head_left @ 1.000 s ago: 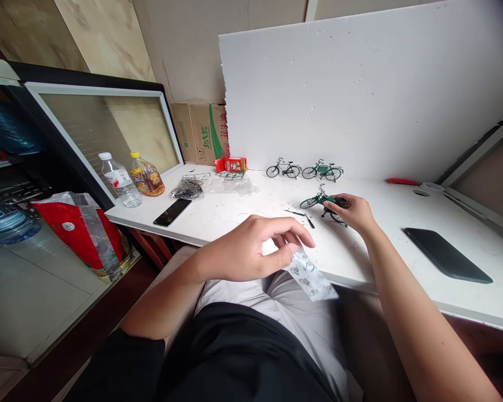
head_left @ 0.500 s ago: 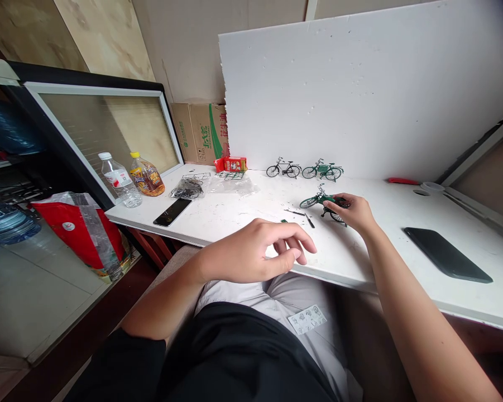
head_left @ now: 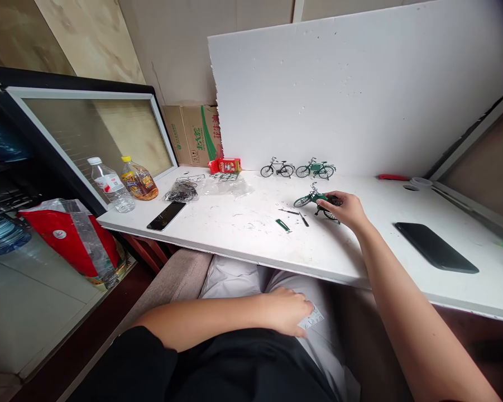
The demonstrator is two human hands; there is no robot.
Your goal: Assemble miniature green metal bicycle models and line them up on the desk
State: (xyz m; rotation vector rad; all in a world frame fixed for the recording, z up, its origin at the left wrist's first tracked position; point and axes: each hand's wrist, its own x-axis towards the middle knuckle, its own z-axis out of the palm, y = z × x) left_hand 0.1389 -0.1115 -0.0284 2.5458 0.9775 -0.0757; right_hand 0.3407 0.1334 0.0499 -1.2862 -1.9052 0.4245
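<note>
On the white table, my right hand is closed on the rear part of a green model bicycle. The bicycle's front wheel and handlebars show to the left of my fingers, and its rear wheel is partly covered. My left hand rests low over my lap, with its fingers closed at the left edge of a small printed card. Part of the card is hidden under that hand. Thin dark pieces and a small green strip lie near the bicycle.
A black model bicycle and another green one stand at the back. Phones lie right and left. A bag of black parts, two bottles and a red packet occupy the left side.
My left hand has dropped from above the table edge to my lap and closed at the card. The right hand stays on the green bicycle. The view has shifted slightly.
</note>
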